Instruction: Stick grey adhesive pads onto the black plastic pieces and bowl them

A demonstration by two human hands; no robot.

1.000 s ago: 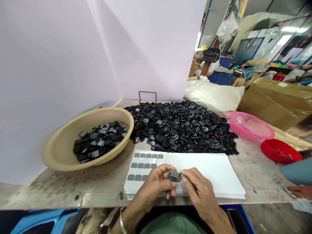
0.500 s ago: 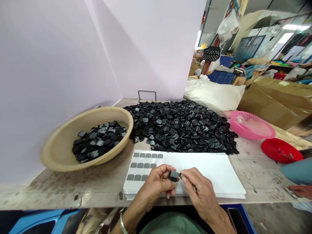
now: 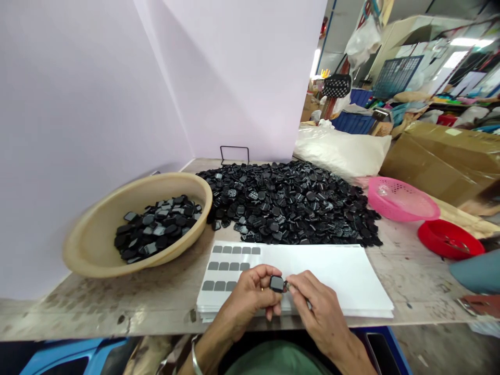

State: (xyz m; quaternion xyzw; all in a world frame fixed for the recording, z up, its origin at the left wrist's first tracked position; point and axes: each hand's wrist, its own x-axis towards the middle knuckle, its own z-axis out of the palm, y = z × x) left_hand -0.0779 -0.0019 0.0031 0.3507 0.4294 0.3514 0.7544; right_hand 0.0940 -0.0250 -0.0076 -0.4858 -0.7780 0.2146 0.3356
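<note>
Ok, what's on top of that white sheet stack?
Three rows of grey patches show on the left part of the top sheet; anything behind the left hand and right hand is hidden.

On the table (image 3: pixel 156 304), a stack of sheets (image 3: pixel 336 278) lies at the front, a heap of pieces (image 3: pixel 289 203) behind it, a basin (image 3: pixel 91 237) with more pieces (image 3: pixel 160 226) in it to the left, a basket (image 3: pixel 406 208) to the right, a bowl (image 3: pixel 445 252) before that, and a stand (image 3: pixel 234 147) behind the heap.

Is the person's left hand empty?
No, the left hand holds a small dark piece with a grey face, close to the right hand's fingertips.
</note>
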